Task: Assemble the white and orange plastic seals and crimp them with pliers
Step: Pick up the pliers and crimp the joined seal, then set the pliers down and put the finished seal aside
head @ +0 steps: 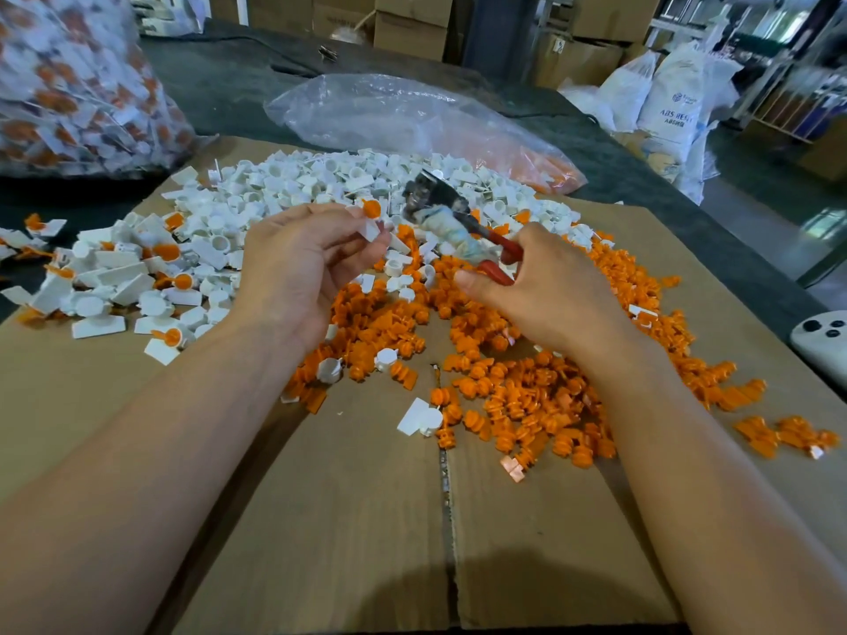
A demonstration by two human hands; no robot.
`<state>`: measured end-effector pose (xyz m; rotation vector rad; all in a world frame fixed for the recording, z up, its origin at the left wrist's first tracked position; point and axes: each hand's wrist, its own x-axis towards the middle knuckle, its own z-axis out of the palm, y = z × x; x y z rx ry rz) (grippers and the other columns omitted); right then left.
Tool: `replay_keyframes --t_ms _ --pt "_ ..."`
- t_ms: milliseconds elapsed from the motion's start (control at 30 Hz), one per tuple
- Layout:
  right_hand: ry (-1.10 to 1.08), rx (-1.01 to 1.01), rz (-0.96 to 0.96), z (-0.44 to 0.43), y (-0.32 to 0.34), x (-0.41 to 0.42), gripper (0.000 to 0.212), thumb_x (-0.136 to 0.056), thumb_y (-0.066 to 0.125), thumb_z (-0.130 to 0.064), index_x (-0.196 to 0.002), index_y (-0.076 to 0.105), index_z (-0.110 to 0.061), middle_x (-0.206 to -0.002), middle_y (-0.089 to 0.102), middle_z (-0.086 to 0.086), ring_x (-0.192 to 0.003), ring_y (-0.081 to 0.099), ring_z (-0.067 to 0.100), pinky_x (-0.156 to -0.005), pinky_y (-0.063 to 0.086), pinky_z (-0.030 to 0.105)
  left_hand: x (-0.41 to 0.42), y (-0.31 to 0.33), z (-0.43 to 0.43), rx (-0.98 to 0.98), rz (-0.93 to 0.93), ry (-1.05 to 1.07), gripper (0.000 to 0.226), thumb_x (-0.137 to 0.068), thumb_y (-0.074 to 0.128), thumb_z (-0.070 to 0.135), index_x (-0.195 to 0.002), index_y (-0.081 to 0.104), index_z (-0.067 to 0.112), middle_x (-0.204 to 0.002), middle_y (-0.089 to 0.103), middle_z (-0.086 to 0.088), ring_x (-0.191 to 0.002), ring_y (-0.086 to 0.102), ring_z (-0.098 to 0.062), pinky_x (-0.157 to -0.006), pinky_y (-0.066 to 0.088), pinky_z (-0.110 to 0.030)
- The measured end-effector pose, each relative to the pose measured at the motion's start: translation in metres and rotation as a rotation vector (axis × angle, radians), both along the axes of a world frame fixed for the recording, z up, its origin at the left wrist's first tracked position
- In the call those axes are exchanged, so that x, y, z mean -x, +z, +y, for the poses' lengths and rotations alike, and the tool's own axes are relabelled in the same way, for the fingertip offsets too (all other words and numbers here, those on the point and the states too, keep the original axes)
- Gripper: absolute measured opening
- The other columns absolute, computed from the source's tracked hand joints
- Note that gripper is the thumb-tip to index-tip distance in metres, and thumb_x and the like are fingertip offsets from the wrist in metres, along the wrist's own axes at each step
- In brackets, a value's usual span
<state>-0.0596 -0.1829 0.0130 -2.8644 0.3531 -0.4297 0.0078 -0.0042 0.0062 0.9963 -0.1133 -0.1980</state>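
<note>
One seal [372, 220], orange insert in white body, is pinched by the left hand [307, 268] above the cardboard [348, 520]; the right hand [554, 291] grips the pliers [433, 197] (head just beside it). Best centre the insert between the jaws before squeezing.

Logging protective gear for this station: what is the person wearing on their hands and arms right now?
Nothing is worn. The left hand and right hand are bare, with no gloves. The left forearm and right forearm are bare to the picture's edge, no sleeve in view. No watch, bracelet or ring shows.
</note>
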Motion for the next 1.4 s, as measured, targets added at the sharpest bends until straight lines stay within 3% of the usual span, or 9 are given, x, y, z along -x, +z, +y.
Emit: replay_keyframes --t_ms 133,233,367,433,667,1033,1233,1400 --pt "-0.108 0.102 0.048 -0.017 -0.004 -0.003 0.064 -0.07 0.054 -0.07 -0.097 0.044 -0.014 -0.093 0.049 0.002 -0.082 0.045 0.019 -0.066 0.031 0.032 0.004 0.002 -0.001 -0.106 0.02 -0.05 0.013 -0.085 0.057 0.0 -0.074 0.06 0.005 -0.047 0.06 0.002 -0.05 0.063 -0.012 -0.044 0.049 -0.016" --pt "-0.132 0.12 0.103 -0.023 -0.006 -0.004 0.076 -0.067 0.056 -0.073 -0.107 0.048 -0.009 -0.106 0.055 0.008 -0.093 0.05 0.025 -0.069 0.032 0.032 0.003 0.001 0.001 -0.243 0.053 -0.086 0.011 -0.087 0.054 0.011 -0.076 0.057 0.012 -0.042 0.048 0.006 -0.035 0.043 -0.008 -0.033 0.032 -0.014" --pt "-0.131 0.15 0.177 -0.025 -0.009 -0.007 0.07 -0.064 0.055 -0.075 -0.094 0.043 -0.013 -0.092 0.05 0.002 -0.081 0.046 0.02 -0.064 0.03 0.031 0.001 0.001 0.004 -0.265 0.147 -0.193 0.029 -0.089 0.048 0.02 -0.061 0.042 0.017 -0.043 0.034 0.007 -0.032 0.025 -0.008 -0.031 0.019 -0.012" --pt "-0.125 0.16 0.206 -0.025 -0.01 -0.008 0.073 -0.064 0.055 -0.075 -0.099 0.046 -0.012 -0.09 0.046 0.0 -0.081 0.043 0.018 -0.064 0.03 0.031 0.0 0.001 0.005 -0.23 0.198 -0.245 0.033 -0.09 0.045 0.021 -0.058 0.039 0.018 -0.042 0.031 0.008 -0.03 0.022 -0.007 -0.029 0.017 -0.012" --pt "-0.097 0.152 0.273 -0.024 -0.013 -0.011 0.078 -0.063 0.054 -0.077 -0.107 0.048 -0.013 -0.099 0.048 0.002 -0.087 0.042 0.019 -0.068 0.031 0.031 -0.003 0.001 0.009 -0.111 0.284 -0.366 0.039 -0.091 0.039 0.023 -0.052 0.039 0.019 -0.041 0.028 0.009 -0.027 0.02 -0.005 -0.027 0.014 -0.014" --pt "-0.084 0.128 0.31 -0.024 -0.015 -0.011 0.096 -0.063 0.052 -0.078 -0.13 0.04 -0.011 -0.13 0.047 0.011 -0.118 0.044 0.029 -0.083 0.036 0.035 -0.004 0.0 0.009 -0.095 0.283 -0.441 0.044 -0.087 0.038 0.021 -0.043 0.039 0.019 -0.04 0.027 0.009 -0.027 0.02 -0.005 -0.027 0.012 -0.013" --pt "-0.075 0.088 0.302 -0.025 -0.015 -0.011 0.089 -0.059 0.051 -0.08 -0.119 0.046 -0.014 -0.119 0.051 0.007 -0.105 0.048 0.023 -0.073 0.034 0.031 -0.002 0.0 0.009 -0.14 0.271 -0.453 0.046 -0.086 0.04 0.021 -0.041 0.039 0.02 -0.041 0.026 0.008 -0.027 0.02 -0.005 -0.028 0.012 -0.012" --pt "-0.067 0.056 0.313 -0.026 -0.017 -0.01 0.094 -0.058 0.052 -0.08 -0.125 0.043 -0.014 -0.126 0.046 0.009 -0.114 0.044 0.026 -0.083 0.038 0.036 -0.002 -0.001 0.009 -0.147 0.285 -0.446 0.046 -0.086 0.041 0.021 -0.04 0.038 0.02 -0.041 0.025 0.008 -0.027 0.02 -0.005 -0.028 0.011 -0.013"
